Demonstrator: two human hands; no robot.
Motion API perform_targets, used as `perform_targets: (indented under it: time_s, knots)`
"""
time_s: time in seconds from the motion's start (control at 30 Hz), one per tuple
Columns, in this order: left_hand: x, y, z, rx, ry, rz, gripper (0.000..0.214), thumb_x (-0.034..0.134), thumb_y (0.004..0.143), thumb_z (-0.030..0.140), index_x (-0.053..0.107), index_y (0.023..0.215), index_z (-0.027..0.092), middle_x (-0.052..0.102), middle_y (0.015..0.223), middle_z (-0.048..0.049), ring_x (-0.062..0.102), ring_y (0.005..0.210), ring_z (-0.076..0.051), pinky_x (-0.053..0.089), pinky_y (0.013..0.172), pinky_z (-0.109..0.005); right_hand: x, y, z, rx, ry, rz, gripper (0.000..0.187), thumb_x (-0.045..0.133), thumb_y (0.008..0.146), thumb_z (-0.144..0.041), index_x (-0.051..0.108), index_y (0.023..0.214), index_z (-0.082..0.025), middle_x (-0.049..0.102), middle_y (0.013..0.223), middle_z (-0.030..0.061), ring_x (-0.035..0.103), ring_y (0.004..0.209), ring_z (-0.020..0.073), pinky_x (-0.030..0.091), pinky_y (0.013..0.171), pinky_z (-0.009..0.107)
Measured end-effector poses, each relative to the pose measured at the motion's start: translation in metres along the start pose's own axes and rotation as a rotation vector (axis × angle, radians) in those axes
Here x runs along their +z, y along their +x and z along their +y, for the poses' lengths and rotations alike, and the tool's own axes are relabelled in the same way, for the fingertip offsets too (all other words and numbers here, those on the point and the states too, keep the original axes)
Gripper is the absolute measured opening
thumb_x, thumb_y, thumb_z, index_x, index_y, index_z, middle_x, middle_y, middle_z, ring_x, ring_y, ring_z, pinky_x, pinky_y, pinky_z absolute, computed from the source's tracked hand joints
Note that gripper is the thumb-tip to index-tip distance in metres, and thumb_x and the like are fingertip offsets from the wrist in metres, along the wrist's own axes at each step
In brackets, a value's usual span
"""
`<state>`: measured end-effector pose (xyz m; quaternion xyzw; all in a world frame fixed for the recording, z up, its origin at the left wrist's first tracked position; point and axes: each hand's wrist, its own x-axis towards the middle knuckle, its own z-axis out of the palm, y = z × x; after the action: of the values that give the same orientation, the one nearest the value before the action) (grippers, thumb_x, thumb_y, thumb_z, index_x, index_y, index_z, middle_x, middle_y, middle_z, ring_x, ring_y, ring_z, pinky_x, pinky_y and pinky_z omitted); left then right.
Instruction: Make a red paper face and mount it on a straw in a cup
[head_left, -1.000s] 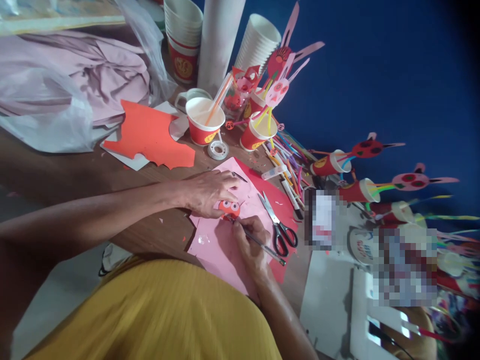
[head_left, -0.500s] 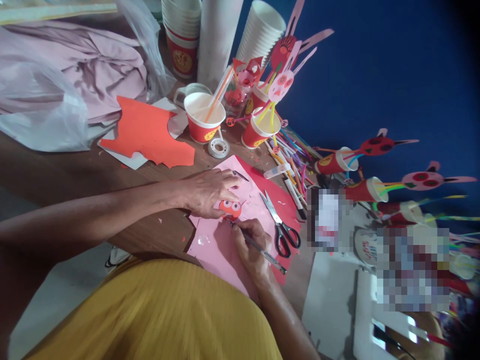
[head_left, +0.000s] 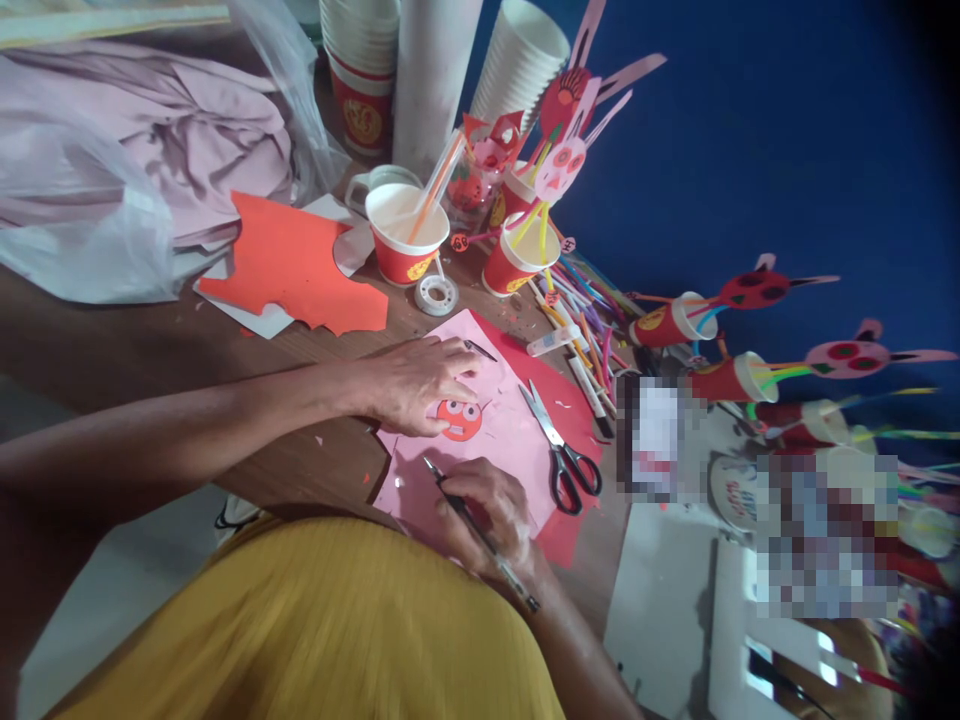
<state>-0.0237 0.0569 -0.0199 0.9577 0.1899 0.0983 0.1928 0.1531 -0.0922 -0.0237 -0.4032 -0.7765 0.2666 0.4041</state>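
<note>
My left hand [head_left: 415,385] lies flat with fingers spread on pink paper [head_left: 450,462], its fingertips at a small orange paper face [head_left: 460,421]. Two round eyes and a light mouth shape show on that face. In my right hand [head_left: 491,510] a pen [head_left: 480,533] is gripped, its tip pointing up and left, apart from the face. Black-handled scissors [head_left: 562,452] rest, blades parted, on the pink and red sheets to the right. A thin dark marking or object [head_left: 480,349] is on the pink paper above my left fingers.
A cut orange sheet [head_left: 292,262], a tape roll [head_left: 436,294] and a paper cup with straws [head_left: 405,235] stand or lie beyond my left arm. Markers and coloured sticks [head_left: 589,340] are scattered at the right. Cups with paper animal heads [head_left: 561,168] line the blue wall.
My right hand has drawn the pen down and away from the orange face, so the face's mouth shows more fully. My left hand has stayed in place.
</note>
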Motion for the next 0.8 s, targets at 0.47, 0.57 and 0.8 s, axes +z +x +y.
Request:
perform_targets:
  time_s: [0.47,0.57,0.8]
  knots:
    - [0.004,0.0,-0.001,0.027,0.032,0.017,0.035,0.065,0.079,0.041,0.07,0.111,0.027,0.055,0.128,-0.0126,0.048,0.117,-0.031,0.04,0.095,-0.045,0.006,0.002,0.007,0.533,-0.157,0.306,0.014,0.062,0.082,-0.031,0.061,0.076,-0.019,0.065,0.059,-0.0015,0.053,0.043,0.0101,0.043,0.045,0.022]
    - [0.004,0.0,-0.001,0.024,0.035,0.015,0.033,0.066,0.077,0.039,0.071,0.108,0.027,0.055,0.127,-0.0125,0.049,0.116,-0.031,0.041,0.094,-0.045,0.007,0.003,0.007,0.567,-0.134,0.32,0.014,0.063,0.081,-0.031,0.06,0.074,-0.019,0.065,0.058,-0.0015,0.054,0.044,0.0104,0.043,0.046,0.021]
    - [0.002,0.0,0.0,0.023,0.027,0.02,0.033,0.067,0.077,0.037,0.071,0.108,0.026,0.055,0.126,-0.0132,0.049,0.116,-0.032,0.042,0.094,-0.045,0.006,0.004,0.008,0.568,-0.139,0.327,0.014,0.063,0.081,-0.03,0.061,0.075,-0.018,0.064,0.056,-0.0019,0.055,0.043,0.0103,0.042,0.044,0.02]
